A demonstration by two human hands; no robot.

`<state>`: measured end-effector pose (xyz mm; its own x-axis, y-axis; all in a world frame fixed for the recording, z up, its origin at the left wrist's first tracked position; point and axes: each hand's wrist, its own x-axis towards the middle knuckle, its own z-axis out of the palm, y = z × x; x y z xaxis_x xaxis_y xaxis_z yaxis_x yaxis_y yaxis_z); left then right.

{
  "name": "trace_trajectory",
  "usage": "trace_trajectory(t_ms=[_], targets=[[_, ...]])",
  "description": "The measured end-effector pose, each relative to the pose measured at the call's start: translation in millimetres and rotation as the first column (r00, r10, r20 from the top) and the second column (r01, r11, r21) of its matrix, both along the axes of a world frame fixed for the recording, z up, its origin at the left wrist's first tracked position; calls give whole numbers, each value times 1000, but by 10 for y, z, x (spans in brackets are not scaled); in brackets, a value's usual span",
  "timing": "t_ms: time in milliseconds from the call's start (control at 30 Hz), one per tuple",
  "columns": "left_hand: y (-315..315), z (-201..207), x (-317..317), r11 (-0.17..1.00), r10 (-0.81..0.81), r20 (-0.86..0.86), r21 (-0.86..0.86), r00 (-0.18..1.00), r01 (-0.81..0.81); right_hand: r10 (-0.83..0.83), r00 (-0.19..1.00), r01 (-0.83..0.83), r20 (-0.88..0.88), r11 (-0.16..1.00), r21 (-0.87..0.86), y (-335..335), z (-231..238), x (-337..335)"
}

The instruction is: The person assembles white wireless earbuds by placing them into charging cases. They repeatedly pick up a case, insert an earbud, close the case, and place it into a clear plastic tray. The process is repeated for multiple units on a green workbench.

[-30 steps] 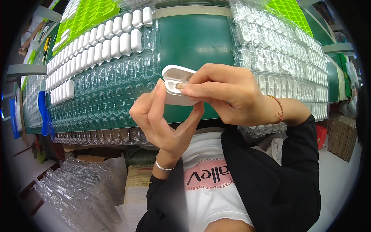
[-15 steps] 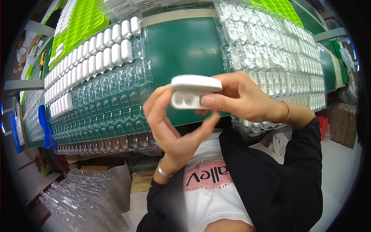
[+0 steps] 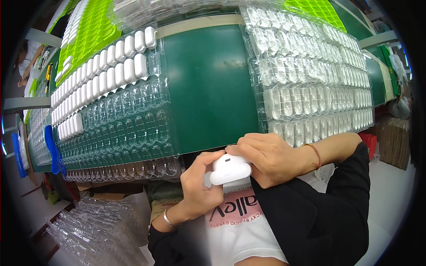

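Between my two hands is a white earbud charging case [image 3: 230, 169], held close to my body just off the table's near edge. Its underside, with a small dark charging port, faces up toward me, and its lid appears swung open. My left hand [image 3: 202, 184] pinches the case's left end with thumb and fingers. Wrapped about the right end is my right hand [image 3: 268, 158], its fingertips along the far edge. The inside of the case is hidden from view.
At left, a clear plastic tray [image 3: 120, 111] holds rows of white cases [image 3: 113, 77]. Stacked clear trays [image 3: 310, 75] fill the right side. A green tray [image 3: 93, 35] lies farther back, with a blue object [image 3: 54, 150] at the left edge. Plastic trays [image 3: 97, 230] are piled below.
Both hands have brought the case down toward my body and turned it, so its inner wells no longer show and the port side does. My left fingers have closed onto its end.
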<state>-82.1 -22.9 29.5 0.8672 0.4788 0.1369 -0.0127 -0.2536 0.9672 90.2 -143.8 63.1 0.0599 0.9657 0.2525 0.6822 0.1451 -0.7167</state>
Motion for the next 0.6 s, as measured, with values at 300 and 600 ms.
trace_trajectory(t_ms=[300, 600], targets=[[221, 143, 218, 812, -189, -145, -580, 971, 71, -139, 936, 42, -325, 956, -290, 82, 53, 178], [327, 219, 262, 588, -229, -128, -808, 965, 32, -292, 554, -332, -780, 781, -529, 183, 166, 468]])
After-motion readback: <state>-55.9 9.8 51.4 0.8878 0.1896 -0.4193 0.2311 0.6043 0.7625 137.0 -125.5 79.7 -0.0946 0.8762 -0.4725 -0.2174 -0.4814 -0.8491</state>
